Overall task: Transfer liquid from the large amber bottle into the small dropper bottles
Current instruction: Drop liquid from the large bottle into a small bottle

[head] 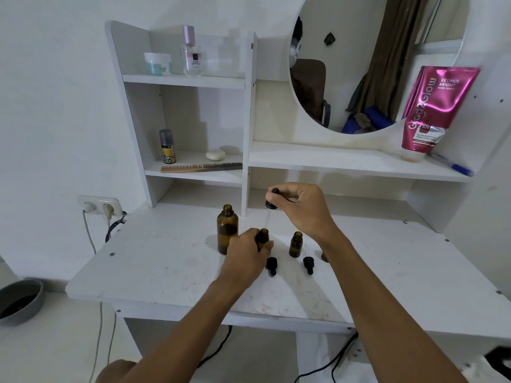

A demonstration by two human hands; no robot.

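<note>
Our right hand (297, 208) pinches the dropper (272, 201), tube pointing down. The small bottle (264, 234) sits at six o'clock below it, mouth open, gripped by our left hand (244, 254), with the big bottle (226, 230) at its nine o'clock.

Soft, even, fairly bright light, cool in cast. Faint shadows lie on the white bench (166, 272) under the right hand (297, 208) and below the shelf (345, 161) beyond it. Glare streaks the pink tube (439, 100) up-right of that hand. Straight edges bow near the borders.
</note>
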